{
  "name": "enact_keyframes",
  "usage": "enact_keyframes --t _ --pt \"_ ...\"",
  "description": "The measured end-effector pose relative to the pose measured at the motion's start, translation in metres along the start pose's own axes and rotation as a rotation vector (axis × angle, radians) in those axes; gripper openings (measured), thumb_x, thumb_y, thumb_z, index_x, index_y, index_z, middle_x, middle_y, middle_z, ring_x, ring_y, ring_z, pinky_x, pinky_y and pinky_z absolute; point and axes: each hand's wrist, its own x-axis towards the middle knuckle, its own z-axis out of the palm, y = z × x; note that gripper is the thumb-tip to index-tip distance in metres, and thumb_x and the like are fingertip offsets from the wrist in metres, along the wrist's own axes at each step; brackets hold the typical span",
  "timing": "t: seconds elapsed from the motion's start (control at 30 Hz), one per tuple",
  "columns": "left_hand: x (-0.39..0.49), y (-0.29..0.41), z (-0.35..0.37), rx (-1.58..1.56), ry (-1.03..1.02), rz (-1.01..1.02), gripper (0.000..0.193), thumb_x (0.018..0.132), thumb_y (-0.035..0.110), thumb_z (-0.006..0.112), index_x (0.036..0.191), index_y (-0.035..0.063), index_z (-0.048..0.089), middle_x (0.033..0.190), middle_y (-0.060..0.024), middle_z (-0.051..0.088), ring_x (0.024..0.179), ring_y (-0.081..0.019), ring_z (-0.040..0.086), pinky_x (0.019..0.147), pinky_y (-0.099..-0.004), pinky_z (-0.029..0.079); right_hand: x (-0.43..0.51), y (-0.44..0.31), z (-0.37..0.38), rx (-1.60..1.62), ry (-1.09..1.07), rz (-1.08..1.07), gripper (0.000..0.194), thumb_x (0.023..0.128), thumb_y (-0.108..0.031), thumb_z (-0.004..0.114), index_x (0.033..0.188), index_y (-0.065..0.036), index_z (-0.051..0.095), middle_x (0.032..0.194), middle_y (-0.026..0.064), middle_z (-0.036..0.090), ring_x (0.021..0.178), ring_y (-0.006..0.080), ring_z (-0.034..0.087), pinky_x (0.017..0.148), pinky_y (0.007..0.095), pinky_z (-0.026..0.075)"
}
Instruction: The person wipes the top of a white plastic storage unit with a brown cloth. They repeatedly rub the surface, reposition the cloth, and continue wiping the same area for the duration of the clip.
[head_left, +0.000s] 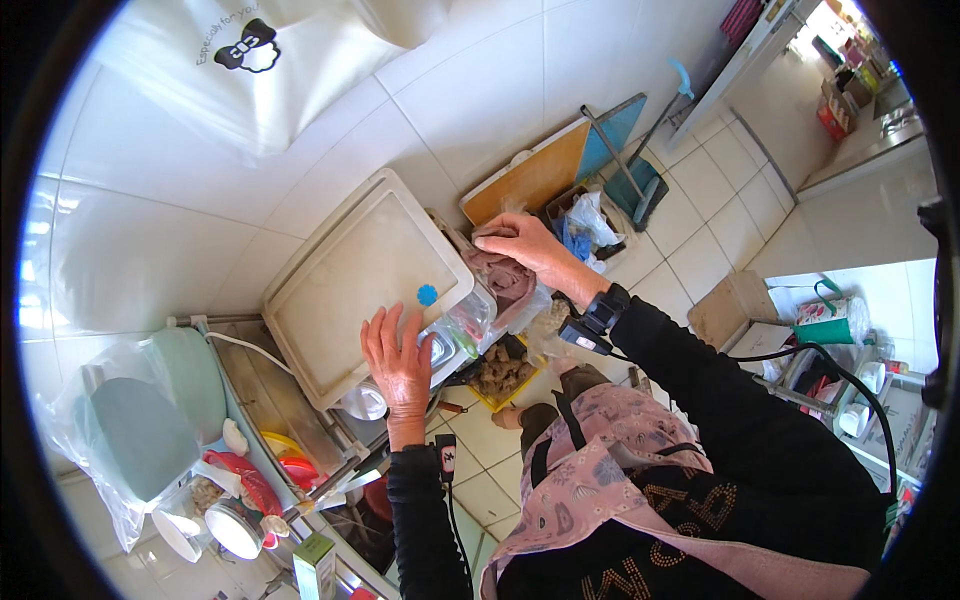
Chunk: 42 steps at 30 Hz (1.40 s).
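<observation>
My left hand (397, 364) rests with spread fingers at the near edge of a large pale plastic lid (360, 277), which bears a blue flower-shaped sticker (427, 295). My right hand (521, 244) has its fingers curled on a brownish-pink cloth (506, 276), pinching its upper part. The cloth lies bunched in a plastic-lined container just right of the lid. Below the lid's right corner, clear plastic packaging (461, 330) and a small clear container (437, 346) show partly. What lies beneath the lid is hidden.
A wooden board (532, 172) and a blue board lean on the tiled wall. Beyond my right hand are a bin with bags (589, 225) and a dustpan (634, 187). A yellow-rimmed crate (502, 375) stands near my feet. Left is a shelf with a red basket (244, 480).
</observation>
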Motion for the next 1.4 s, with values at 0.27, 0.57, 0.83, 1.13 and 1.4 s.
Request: enact_keyframes --t 0.27,0.57,0.83,1.13,1.4 --pt "-0.004 0.0 0.004 -0.036 0.02 -0.007 0.035 0.076 0.005 0.071 0.11 0.0085 0.066 0.102 -0.0079 0.062 0.101 -0.0297 0.057 0.104 -0.0491 0.04 -0.027 -0.001 -0.006 -0.077 0.145 0.015 0.034 0.084 -0.021 0.076 0.108 -0.001 0.063 0.093 0.0056 0.067 0.08 0.0099 0.063 0.072 0.0263 0.052" --pt "-0.007 0.013 0.017 -0.253 0.123 -0.256 0.038 0.071 -0.002 0.074 0.107 0.0088 0.07 0.095 -0.0078 0.058 0.091 -0.0272 0.053 0.084 -0.0396 0.045 -0.016 0.01 0.047 -0.697 0.081 -0.65 0.029 0.072 -0.001 0.075 0.094 -0.002 0.057 0.09 0.0116 0.055 0.085 0.0316 0.058 0.073 0.0385 0.048" --pt "-0.012 0.011 0.026 -0.408 0.179 -0.378 0.036 0.068 -0.004 0.073 0.102 0.0088 0.072 0.094 -0.007 0.06 0.094 -0.0285 0.052 0.085 -0.0392 0.046 0.106 -0.012 0.068 -0.33 -0.127 -0.661 0.014 0.08 -0.003 0.07 0.083 -0.003 0.056 0.081 0.0099 0.052 0.076 0.0262 0.058 0.064 0.038 0.048" --pt "-0.014 0.017 0.023 -0.396 0.223 -0.387 0.035 0.069 -0.005 0.072 0.101 0.0082 0.073 0.094 -0.0061 0.06 0.094 -0.0277 0.053 0.086 -0.0383 0.047 0.13 -0.039 0.083 -0.424 0.015 -0.54 0.016 0.086 -0.002 0.066 0.082 0.002 0.051 0.085 0.011 0.056 0.084 0.0214 0.065 0.071 0.0362 0.056" --pt "-0.012 0.016 0.027 -0.403 0.275 -0.387 0.037 0.065 -0.004 0.072 0.099 0.0097 0.072 0.092 -0.0055 0.061 0.092 -0.0279 0.053 0.082 -0.0387 0.047 0.15 -0.035 0.087 -0.817 0.191 -0.92 0.025 0.078 -0.006 0.073 0.09 0.001 0.053 0.089 0.0197 0.06 0.084 0.0394 0.061 0.073 0.0439 0.05"
